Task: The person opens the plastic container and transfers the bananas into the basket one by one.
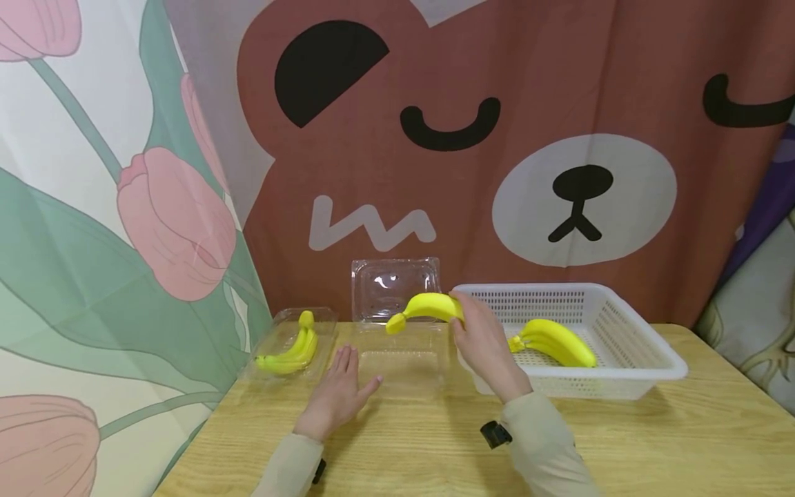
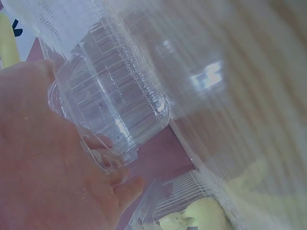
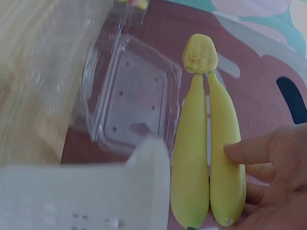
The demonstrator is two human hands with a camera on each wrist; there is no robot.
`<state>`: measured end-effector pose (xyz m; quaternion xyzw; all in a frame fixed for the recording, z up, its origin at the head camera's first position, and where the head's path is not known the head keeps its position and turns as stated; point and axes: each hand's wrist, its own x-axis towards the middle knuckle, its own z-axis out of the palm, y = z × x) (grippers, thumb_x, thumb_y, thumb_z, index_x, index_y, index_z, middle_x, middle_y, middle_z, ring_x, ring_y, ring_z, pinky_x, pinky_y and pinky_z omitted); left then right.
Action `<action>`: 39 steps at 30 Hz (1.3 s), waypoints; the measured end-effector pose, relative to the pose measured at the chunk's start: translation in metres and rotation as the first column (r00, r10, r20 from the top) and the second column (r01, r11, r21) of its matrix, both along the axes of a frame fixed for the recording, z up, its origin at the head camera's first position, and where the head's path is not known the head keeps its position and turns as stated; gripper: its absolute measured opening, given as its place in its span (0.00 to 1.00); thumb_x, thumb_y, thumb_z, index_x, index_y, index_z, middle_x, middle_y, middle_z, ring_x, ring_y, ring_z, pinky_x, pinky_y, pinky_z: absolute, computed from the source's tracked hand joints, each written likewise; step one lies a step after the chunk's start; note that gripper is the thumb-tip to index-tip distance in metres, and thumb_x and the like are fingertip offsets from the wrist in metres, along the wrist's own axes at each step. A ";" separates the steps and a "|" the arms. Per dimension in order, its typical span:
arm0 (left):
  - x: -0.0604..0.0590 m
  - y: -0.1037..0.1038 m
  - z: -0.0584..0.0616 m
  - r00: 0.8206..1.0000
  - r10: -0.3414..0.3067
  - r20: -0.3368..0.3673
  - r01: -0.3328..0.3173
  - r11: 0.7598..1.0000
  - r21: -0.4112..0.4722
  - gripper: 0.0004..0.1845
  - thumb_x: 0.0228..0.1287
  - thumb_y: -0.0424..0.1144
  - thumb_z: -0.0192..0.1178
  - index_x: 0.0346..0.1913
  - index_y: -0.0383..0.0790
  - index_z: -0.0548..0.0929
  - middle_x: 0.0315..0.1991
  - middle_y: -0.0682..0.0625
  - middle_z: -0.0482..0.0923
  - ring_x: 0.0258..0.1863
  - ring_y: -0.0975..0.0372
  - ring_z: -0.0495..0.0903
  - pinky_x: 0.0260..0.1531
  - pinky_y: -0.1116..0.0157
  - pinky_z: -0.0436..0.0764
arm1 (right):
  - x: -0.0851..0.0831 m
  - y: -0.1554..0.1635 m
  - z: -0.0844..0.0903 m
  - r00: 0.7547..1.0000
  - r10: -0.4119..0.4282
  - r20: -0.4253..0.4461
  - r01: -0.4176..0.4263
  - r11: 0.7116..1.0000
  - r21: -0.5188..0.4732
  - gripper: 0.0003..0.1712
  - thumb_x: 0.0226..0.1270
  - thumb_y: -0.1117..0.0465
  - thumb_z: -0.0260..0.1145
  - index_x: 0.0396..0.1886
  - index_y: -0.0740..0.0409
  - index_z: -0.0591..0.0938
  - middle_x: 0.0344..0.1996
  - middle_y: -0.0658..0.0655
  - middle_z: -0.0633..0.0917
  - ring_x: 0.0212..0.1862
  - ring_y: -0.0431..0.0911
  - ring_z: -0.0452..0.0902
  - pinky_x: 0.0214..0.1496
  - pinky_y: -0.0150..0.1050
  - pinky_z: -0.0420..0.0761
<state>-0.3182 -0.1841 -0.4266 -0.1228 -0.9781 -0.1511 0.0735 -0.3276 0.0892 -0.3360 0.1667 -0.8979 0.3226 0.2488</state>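
Observation:
My right hand (image 1: 487,342) pinches a small bunch of yellow bananas (image 1: 428,304) between thumb and fingers, held above the table with its stem end pointing left. In the right wrist view, two bananas joined at the stem (image 3: 200,53) show. Below the bunch lies an open clear plastic clamshell box (image 1: 397,376), its lid (image 1: 394,286) standing up at the back. My left hand (image 1: 335,397), fingers extended, is at that box's left edge. The left wrist view shows the fingers along its clear wall (image 2: 103,91); firm contact is hard to tell.
A white perforated basket (image 1: 667,371) stands on the right, with more bananas (image 1: 559,342) inside. On the left sits another clear box (image 1: 329,316) holding bananas (image 1: 288,359). The wooden table (image 1: 422,442) ends at a bear-print curtain (image 1: 459,186) behind.

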 end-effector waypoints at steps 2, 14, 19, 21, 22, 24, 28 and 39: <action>0.000 0.000 -0.001 1.000 -0.001 -0.001 0.001 1.000 0.008 0.47 0.74 0.63 0.43 0.74 0.23 0.52 0.76 0.31 0.44 0.75 0.42 0.44 0.72 0.50 0.47 | -0.002 0.009 -0.001 1.000 -0.018 0.007 0.018 1.000 0.001 0.27 0.68 0.69 0.63 0.66 0.65 0.72 0.58 0.65 0.78 0.58 0.60 0.73 0.60 0.57 0.73; -0.001 -0.001 -0.002 1.000 -0.009 -0.012 0.009 1.000 0.007 0.49 0.73 0.66 0.42 0.74 0.22 0.52 0.75 0.30 0.43 0.75 0.42 0.43 0.72 0.49 0.47 | -0.003 0.063 -0.003 0.995 -0.090 0.049 0.089 0.996 0.013 0.26 0.69 0.70 0.60 0.66 0.67 0.70 0.59 0.68 0.77 0.57 0.63 0.73 0.56 0.60 0.73; 0.000 -0.001 -0.002 1.000 0.005 0.006 -0.005 1.000 0.002 0.50 0.71 0.68 0.39 0.74 0.23 0.51 0.76 0.31 0.41 0.75 0.43 0.42 0.72 0.50 0.46 | 0.000 0.084 -0.009 0.991 -0.114 0.075 0.112 0.993 0.039 0.27 0.70 0.69 0.59 0.68 0.68 0.69 0.60 0.70 0.75 0.57 0.64 0.73 0.55 0.60 0.74; 0.000 -0.001 -0.002 1.000 0.007 0.003 -0.007 1.000 -0.002 0.50 0.72 0.68 0.39 0.74 0.24 0.51 0.76 0.32 0.41 0.75 0.43 0.42 0.72 0.50 0.46 | 0.002 0.094 -0.011 0.988 -0.133 0.077 0.129 0.990 0.051 0.27 0.71 0.69 0.59 0.67 0.69 0.69 0.59 0.71 0.76 0.53 0.64 0.74 0.51 0.60 0.75; 0.000 -0.001 -0.002 1.000 0.004 0.000 -0.004 1.000 0.003 0.50 0.72 0.68 0.39 0.74 0.23 0.52 0.76 0.32 0.42 0.75 0.43 0.42 0.72 0.50 0.46 | 0.002 0.099 -0.012 0.987 -0.144 0.072 0.140 0.988 0.061 0.27 0.70 0.69 0.59 0.67 0.70 0.69 0.58 0.72 0.76 0.51 0.63 0.75 0.49 0.59 0.76; 0.000 0.000 -0.001 1.000 0.001 -0.002 -0.001 1.000 0.002 0.49 0.72 0.67 0.40 0.74 0.23 0.52 0.76 0.32 0.41 0.75 0.43 0.42 0.72 0.50 0.46 | 0.003 0.109 -0.015 0.985 -0.163 0.063 0.158 0.984 0.080 0.27 0.70 0.70 0.59 0.67 0.71 0.69 0.56 0.72 0.77 0.49 0.64 0.76 0.46 0.59 0.77; 0.000 0.001 0.001 1.000 0.001 0.002 -0.001 1.000 -0.003 0.49 0.72 0.67 0.40 0.74 0.24 0.52 0.76 0.32 0.41 0.75 0.43 0.42 0.72 0.50 0.47 | 0.005 0.126 -0.021 0.980 -0.190 0.062 0.183 0.978 0.105 0.26 0.70 0.69 0.59 0.66 0.72 0.68 0.56 0.74 0.76 0.50 0.65 0.75 0.48 0.61 0.76; 0.000 0.001 0.001 1.000 0.012 0.022 -0.012 1.000 -0.003 0.49 0.73 0.67 0.40 0.75 0.24 0.51 0.76 0.33 0.40 0.76 0.44 0.40 0.72 0.50 0.45 | 0.007 0.142 -0.029 0.978 -0.204 0.042 0.197 0.972 0.132 0.25 0.68 0.71 0.61 0.63 0.74 0.70 0.54 0.76 0.76 0.51 0.67 0.74 0.51 0.62 0.74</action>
